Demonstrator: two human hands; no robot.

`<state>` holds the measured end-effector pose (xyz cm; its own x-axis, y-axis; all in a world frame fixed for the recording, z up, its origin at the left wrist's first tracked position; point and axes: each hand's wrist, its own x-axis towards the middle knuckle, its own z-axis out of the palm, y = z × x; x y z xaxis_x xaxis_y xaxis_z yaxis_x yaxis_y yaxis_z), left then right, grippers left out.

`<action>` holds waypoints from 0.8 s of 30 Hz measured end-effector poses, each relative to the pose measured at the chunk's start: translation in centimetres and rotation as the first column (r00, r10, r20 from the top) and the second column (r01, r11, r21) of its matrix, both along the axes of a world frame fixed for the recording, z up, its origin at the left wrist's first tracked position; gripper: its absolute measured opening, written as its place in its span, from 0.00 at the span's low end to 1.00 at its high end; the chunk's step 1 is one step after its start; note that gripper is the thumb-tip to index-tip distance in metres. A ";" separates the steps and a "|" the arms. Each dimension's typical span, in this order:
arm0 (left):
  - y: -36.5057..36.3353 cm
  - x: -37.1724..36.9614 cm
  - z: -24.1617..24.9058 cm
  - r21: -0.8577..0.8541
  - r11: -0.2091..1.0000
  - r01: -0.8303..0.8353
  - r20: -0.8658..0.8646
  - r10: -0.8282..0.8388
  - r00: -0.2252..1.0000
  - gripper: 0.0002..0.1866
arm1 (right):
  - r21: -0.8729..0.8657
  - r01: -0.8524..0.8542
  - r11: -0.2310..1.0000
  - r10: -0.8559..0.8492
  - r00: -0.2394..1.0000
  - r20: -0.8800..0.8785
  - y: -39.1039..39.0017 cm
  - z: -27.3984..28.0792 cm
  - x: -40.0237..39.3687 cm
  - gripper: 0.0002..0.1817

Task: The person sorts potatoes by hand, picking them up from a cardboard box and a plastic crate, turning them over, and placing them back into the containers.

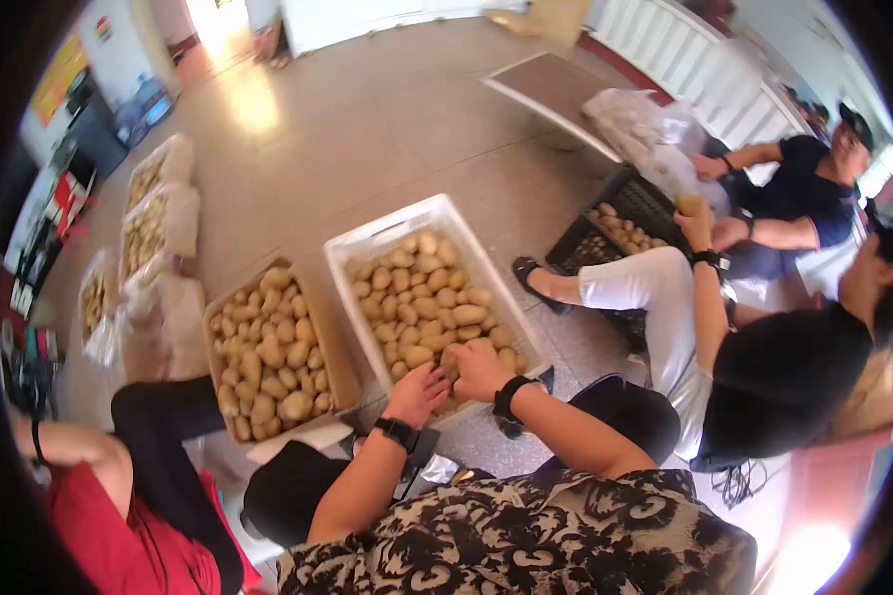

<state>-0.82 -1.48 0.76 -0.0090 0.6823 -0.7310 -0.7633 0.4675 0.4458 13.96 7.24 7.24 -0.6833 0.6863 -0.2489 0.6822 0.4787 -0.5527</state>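
A white crate point(337, 260) full of potatoes point(429, 288) stands in front of me. Over its near end, my right hand point(480, 371) is closed around a darker brown potato point(450, 365). Close beside it on the left, my left hand point(419, 394) has its fingers stretched toward that potato; whether they touch it I cannot make out. Both hands are just above the potatoes at the near rim.
A cardboard box point(343, 372) of potatoes stands left of the crate. Farther left are several bagged boxes point(174, 238). On the right, a seated person point(784, 367) holds a potato point(687, 204) over a black crate point(590, 213). Another person point(159, 526) sits at left.
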 end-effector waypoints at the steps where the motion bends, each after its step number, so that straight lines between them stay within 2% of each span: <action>1: 0.3 0.1 0.8 0.025 1.000 0.019 0.035 -0.020 0.999 0.24 | 0.035 -0.035 0.999 0.038 0.995 -0.092 0.1 0.3 -0.7 0.30; 2: 0.6 -0.1 1.4 0.050 0.998 0.027 0.064 -0.030 0.997 0.23 | 0.067 -0.075 0.995 0.087 0.978 -0.188 0.0 0.6 -1.6 0.27; 4: 0.3 -0.4 1.6 0.178 0.984 0.031 0.168 -0.062 0.984 0.22 | 0.022 -0.133 0.991 0.134 0.959 -0.249 -0.8 1.2 -2.8 0.26; 6: -0.1 -0.2 1.5 0.200 0.970 -0.138 0.440 0.037 0.897 0.20 | 0.020 -0.197 0.980 0.192 0.921 -0.338 -1.7 0.5 -3.7 0.27; 8: -0.2 -0.6 1.6 0.215 0.945 -0.245 0.490 0.112 0.865 0.18 | -0.051 -0.172 0.984 0.144 0.925 -0.351 -2.5 2.3 -4.6 0.27; 9: 0.0 -1.3 1.2 0.208 0.932 -0.297 0.489 0.164 0.857 0.18 | 0.062 -0.188 0.980 0.198 0.923 -0.330 -2.4 3.4 -4.9 0.27; 12: -0.1 -2.8 -0.3 0.242 0.917 -0.316 0.441 0.186 0.878 0.16 | 0.181 -0.134 0.974 0.184 0.937 -0.298 -1.4 2.4 -4.4 0.26; 14: 0.0 -3.9 1.9 0.227 0.919 -0.323 0.392 0.217 0.894 0.15 | 0.176 -0.165 0.970 0.206 0.947 -0.248 -0.1 0.6 -2.8 0.30; 15: 0.0 -4.4 4.2 0.140 0.917 -0.374 0.322 0.315 0.893 0.16 | 0.180 -0.164 0.970 0.201 0.956 -0.212 0.0 0.1 -2.5 0.33; 16: -0.1 -5.1 3.9 0.134 0.915 -0.380 0.329 0.321 0.888 0.16 | 0.176 -0.171 0.969 0.206 0.957 -0.205 -0.5 0.7 -2.7 0.33; 18: 0.5 -6.9 3.3 0.169 0.842 -0.512 0.352 0.433 0.829 0.16 | -0.054 0.003 0.999 -0.020 0.951 -0.308 -0.6 2.9 -3.1 0.44; 20: 0.1 -9.2 3.7 0.211 0.780 -0.590 0.340 0.507 0.792 0.16 | -0.028 0.074 0.997 -0.079 0.932 -0.353 -0.1 6.3 -4.4 0.50; 22: -0.6 -11.4 4.4 0.190 0.706 -0.682 0.290 0.624 0.726 0.17 | -0.051 0.127 0.991 -0.135 0.847 -0.514 0.6 8.7 -5.2 0.51; 24: -1.6 -13.5 3.9 0.209 0.596 -0.775 0.279 0.723 0.632 0.16 | 0.027 0.177 0.984 -0.127 0.797 -0.591 0.7 11.9 -5.9 0.52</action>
